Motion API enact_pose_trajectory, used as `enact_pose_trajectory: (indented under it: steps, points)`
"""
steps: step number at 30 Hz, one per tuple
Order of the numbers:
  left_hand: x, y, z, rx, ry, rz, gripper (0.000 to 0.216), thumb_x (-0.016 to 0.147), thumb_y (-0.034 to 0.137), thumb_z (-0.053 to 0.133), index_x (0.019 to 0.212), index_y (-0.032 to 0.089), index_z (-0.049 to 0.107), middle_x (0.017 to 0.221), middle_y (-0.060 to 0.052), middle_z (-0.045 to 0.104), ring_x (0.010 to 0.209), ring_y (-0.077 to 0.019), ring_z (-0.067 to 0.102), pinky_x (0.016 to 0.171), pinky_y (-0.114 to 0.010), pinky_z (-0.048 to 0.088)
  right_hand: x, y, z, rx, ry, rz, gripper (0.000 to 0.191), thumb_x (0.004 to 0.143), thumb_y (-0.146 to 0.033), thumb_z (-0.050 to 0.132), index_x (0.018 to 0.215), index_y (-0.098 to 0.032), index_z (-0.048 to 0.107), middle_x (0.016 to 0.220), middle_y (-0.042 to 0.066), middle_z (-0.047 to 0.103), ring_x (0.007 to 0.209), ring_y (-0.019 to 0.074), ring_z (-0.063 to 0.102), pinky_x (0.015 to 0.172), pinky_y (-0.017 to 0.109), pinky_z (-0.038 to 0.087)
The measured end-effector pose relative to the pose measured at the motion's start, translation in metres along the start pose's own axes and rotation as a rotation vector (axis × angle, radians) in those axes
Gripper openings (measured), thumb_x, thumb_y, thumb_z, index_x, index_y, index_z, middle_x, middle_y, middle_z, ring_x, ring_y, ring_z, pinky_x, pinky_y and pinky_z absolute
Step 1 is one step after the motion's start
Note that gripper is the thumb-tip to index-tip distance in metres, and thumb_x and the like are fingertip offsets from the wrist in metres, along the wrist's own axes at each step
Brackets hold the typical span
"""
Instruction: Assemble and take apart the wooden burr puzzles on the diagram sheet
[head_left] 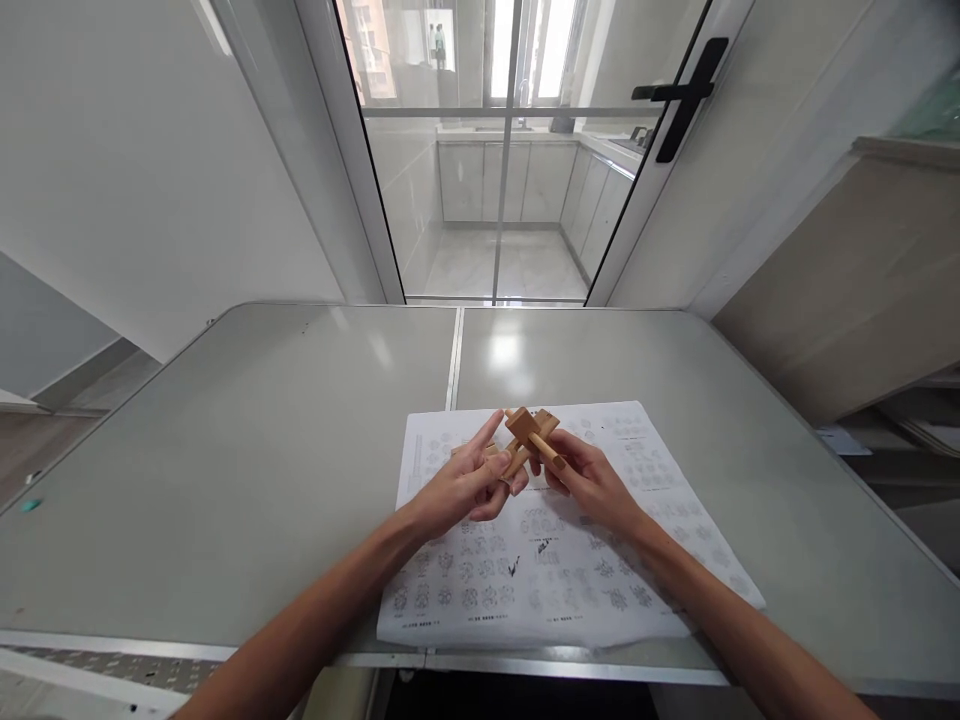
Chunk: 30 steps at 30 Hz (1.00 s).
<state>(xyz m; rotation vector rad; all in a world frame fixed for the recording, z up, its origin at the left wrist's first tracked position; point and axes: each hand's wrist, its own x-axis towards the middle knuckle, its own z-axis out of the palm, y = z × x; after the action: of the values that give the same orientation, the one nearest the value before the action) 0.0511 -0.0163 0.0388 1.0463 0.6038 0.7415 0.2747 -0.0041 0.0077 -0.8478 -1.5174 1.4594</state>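
Observation:
A wooden interlocking puzzle point(523, 427), made of several crossed brown sticks and blocks, is held between both hands above a printed sheet point(480, 575). My left hand point(480, 482) grips its lower left part with the thumb on top, while the index finger points up along its side. From the right, my right hand point(581, 474) pinches the puzzle near a stick that slants toward me. Part of the puzzle and several fingertips are hidden behind the hands. Small line drawings of assembled shapes and dark smudges show on the sheet.
The grey table point(262, 450) has a metal trim and a seam down its middle. Behind it stands a glazed door point(501, 112) with a black handle point(684, 97). A small teal object point(31, 505) lies at the far left edge. Shelving point(862, 280) is at the right.

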Motion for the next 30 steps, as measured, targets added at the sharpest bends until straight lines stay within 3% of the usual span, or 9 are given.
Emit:
enact_pose_trajectory:
  steps: [5,14,20,23,26,30]
  points:
    - [0.001,-0.002,-0.005,-0.046,-0.033,-0.05,0.084,0.104,0.052,0.063,0.17,0.028,0.017,0.084,0.003,0.059,0.041,0.0004,0.028,0.044,-0.019,0.019,-0.001,0.002,0.002,0.0,-0.048,0.034,0.036,0.103,-0.056,0.063,0.099,-0.021,0.066,0.08,0.001,0.061,0.058,0.011,0.037,0.052,0.028,0.032]
    - [0.009,0.001,-0.001,-0.154,0.003,-0.024,0.059,0.106,0.049,0.061,0.156,0.025,0.042,0.087,0.0,0.06,0.044,-0.001,0.033,0.044,-0.018,0.024,0.001,0.002,0.002,0.1,-0.085,0.073,0.037,0.103,-0.057,0.062,0.114,-0.022,0.066,0.086,0.001,0.065,0.054,0.0107,0.044,0.054,0.029,0.039]
    - [0.008,0.003,-0.003,-0.111,0.167,0.003,0.077,0.103,0.06,0.06,0.163,0.023,0.03,0.088,-0.001,0.066,0.046,-0.0049,0.039,0.047,-0.022,0.031,0.004,-0.002,-0.003,0.238,-0.031,0.156,0.038,0.101,-0.058,0.067,0.098,-0.019,0.068,0.086,0.003,0.069,0.052,0.0094,0.044,0.053,0.029,0.038]
    - [0.007,0.003,-0.007,0.04,0.362,0.084,0.066,0.102,0.057,0.062,0.153,0.02,0.044,0.08,0.003,0.061,0.048,-0.0063,0.037,0.049,-0.023,0.032,0.007,-0.001,-0.01,0.306,0.095,0.187,0.039,0.098,-0.058,0.07,0.089,-0.02,0.067,0.079,0.001,0.065,0.05,0.0094,0.038,0.05,0.029,0.035]
    - [0.007,0.003,-0.011,0.343,0.548,0.165,0.038,0.104,0.049,0.057,0.125,0.018,0.062,0.075,0.003,0.055,0.059,-0.0106,0.045,0.057,-0.024,0.037,0.01,0.001,-0.018,0.35,0.265,0.17,0.04,0.094,-0.056,0.075,0.08,-0.021,0.061,0.076,0.0,0.062,0.05,0.0096,0.036,0.049,0.029,0.037]
    - [0.006,-0.002,-0.015,0.837,0.642,0.271,0.023,0.103,0.038,0.055,0.113,0.021,0.067,0.095,-0.005,0.063,0.092,-0.0213,0.06,0.084,-0.034,0.05,0.014,0.007,-0.028,0.388,0.453,0.124,0.037,0.092,-0.052,0.078,0.081,-0.022,0.06,0.074,-0.002,0.06,0.049,0.0097,0.037,0.047,0.029,0.038]
